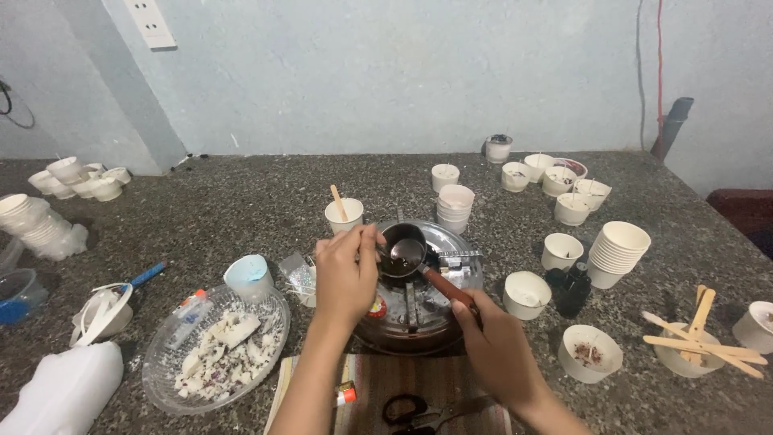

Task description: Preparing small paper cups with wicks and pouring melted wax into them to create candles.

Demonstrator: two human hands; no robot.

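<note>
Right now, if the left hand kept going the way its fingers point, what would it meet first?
The left hand points right, fingertips at the rim of the small pot on the stove. It would meet that pot first; whether it already touches is unclear.

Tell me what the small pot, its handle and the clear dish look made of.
Small pot: dark metal, glossy inside, likely steel. Its handle, in the right hand: reddish-brown, probably wood or plastic. Clear dish: transparent, patterned rim, glass or plastic, unclear which.

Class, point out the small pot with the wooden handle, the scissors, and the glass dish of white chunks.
small pot point(403, 250), head view, inner bowl.
scissors point(405, 408), head view, black handle loop.
glass dish point(274, 310), head view, right rim.
</note>
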